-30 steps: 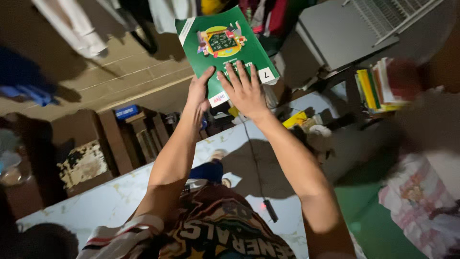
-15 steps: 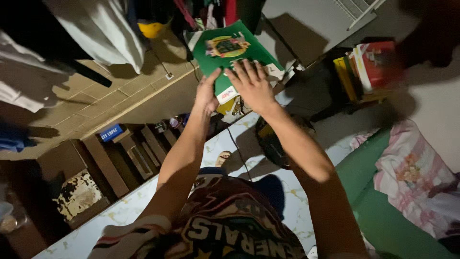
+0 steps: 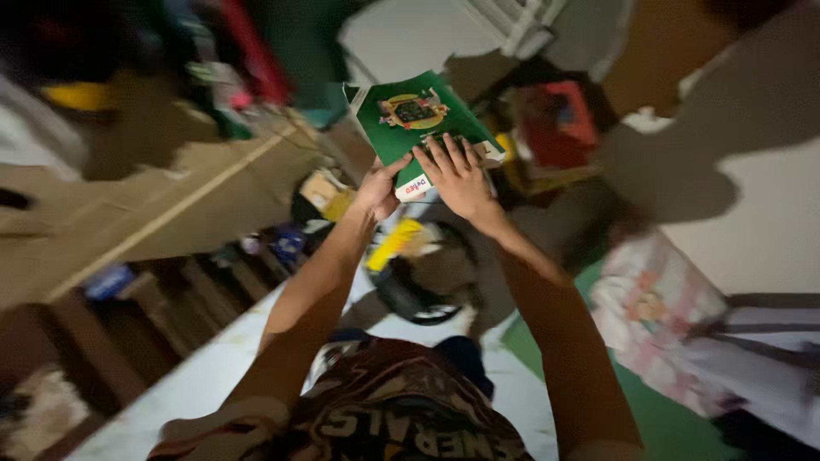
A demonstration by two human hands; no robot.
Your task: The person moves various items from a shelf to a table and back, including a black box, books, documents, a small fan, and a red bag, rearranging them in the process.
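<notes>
Overhead, in the only view, the head camera looks down along two bare forearms reaching out and away from the body. Both hands are clamped on a green book (image 3: pixel 416 128) held up in front of the person, above the cluttered floor. The left hand (image 3: pixel 377 188) grips the book's lower left edge, thumb on the cover and the other fingers hidden behind it. The right hand (image 3: pixel 459 175) lies flat on the cover near the lower right corner, fingers spread; whether anything curls under the book cannot be told. The hands are close together but not touching. The cover carries a round yellow and dark picture, too blurred to make out, and a pale strip runs along its lower edge.

Below the book lie a dark round object (image 3: pixel 423 286) and a yellow item (image 3: pixel 395 243), both smeared by motion blur and hard to identify. A red box (image 3: pixel 559 128) sits just right of the book, its contents unclear. A pink patterned cloth (image 3: pixel 653 307) lies at the right on a green mat (image 3: pixel 675 427), which is cut off by the lower edge. The upper left is dark, with hanging clothes barely readable. A patterned shirt (image 3: pixel 384 418) fills the bottom edge.
</notes>
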